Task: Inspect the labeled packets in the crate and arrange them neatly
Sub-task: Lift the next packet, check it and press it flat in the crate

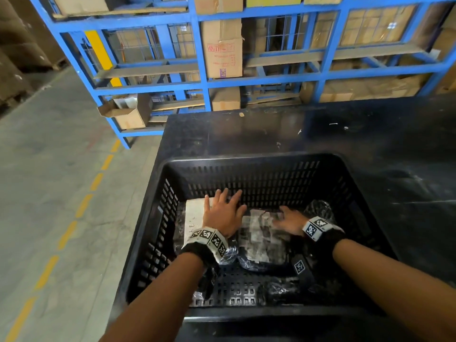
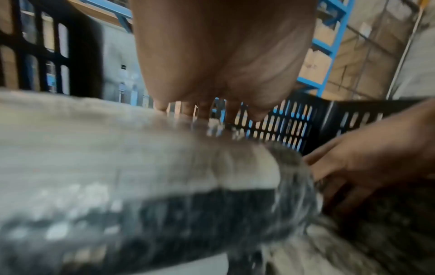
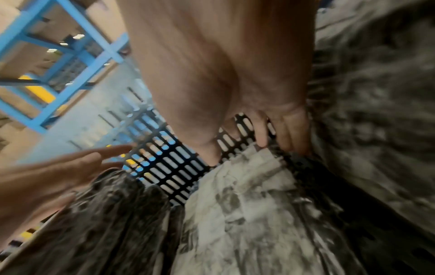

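A black slotted crate point(image 1: 246, 157) stands on a black table point(image 1: 370, 134). Inside lie several dark plastic packets with white labels. My left hand point(image 1: 224, 213) lies flat, fingers spread, on the left packet point(image 1: 193, 218), whose label faces up; in the left wrist view the palm point(image 2: 223, 55) hovers over that blurred packet point(image 2: 117, 148). My right hand point(image 1: 287, 222) rests on the middle packet point(image 1: 261, 240) with its crumpled label. Seen from the right wrist, the fingers point(image 3: 292, 134) bend loosely at the far edge of that packet point(image 3: 247, 204). Neither hand lifts anything.
Another glossy packet point(image 1: 320, 208) leans in the crate's back right corner, and one more point(image 1: 278, 290) lies near the front wall. Blue shelving point(image 1: 204, 58) with cardboard boxes stands behind the table. Concrete floor with a dashed yellow line point(image 1: 84, 206) runs on the left.
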